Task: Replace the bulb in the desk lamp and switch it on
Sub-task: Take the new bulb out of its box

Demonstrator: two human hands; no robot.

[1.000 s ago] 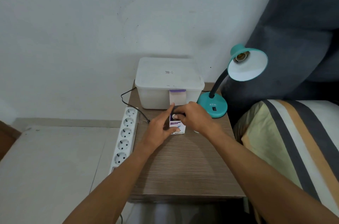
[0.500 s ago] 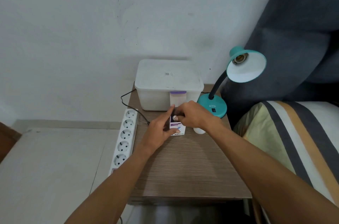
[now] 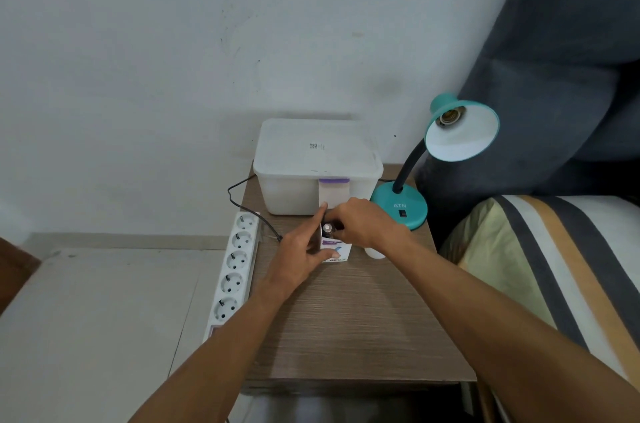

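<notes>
Presently, step in hand: new bulb being drawn out of its box, judged from its metal base showing at the box mouth.
Right hand: fingers curled, pinching the bulb base.
Left hand: gripped the box, forefinger extended along its far side.
Method note: pull straight along the box axis; hold by the base, not the glass; keep the box pinned to the surface.
Lamp: beyond and right of the right hand, socket empty.
Count: one lamp, one box, one new bulb; one white rounded object under the right wrist, probably the old bulb; one lidded tub; one five-socket power strip.
</notes>
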